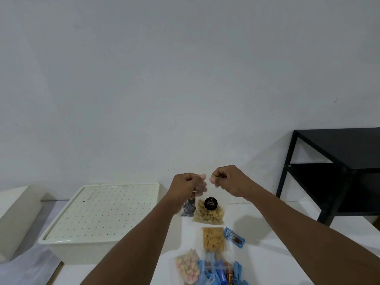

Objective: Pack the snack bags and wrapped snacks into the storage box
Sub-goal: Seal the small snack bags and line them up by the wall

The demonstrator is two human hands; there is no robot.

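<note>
white wall fills most of the view, with a white tabletop [267,254] low down and a black shelf unit [339,161] far to the right of the storage box [82,251]. the storage box has its perforated lid [102,210] on, so what is inside cannot be seen and nothing shows as packed. by that reading the task is near its start, since the lid must come off before any snack can go in. every snack in view lies to the right of the storage box. a dark patterned bag [188,209] is closest to it and partly hidden by the left wrist. an orange cracker bag [212,238] has one blue wrapped snack [234,237] just beside it. nearer the person are a bag of pink and white puffs [187,266] and a heap of blue wrapped snacks [220,274]. both forearms reach forward, raised above the tabletop just right of the storage box. the left grip [188,185] and right grip [226,179] are closed to a pinch, thumb against curled fingers, each on the top edge of a clear peanut bag [209,210] with a round black label. the bag hangs upright between them; whether its bottom touches the tabletop cannot be told.
</note>
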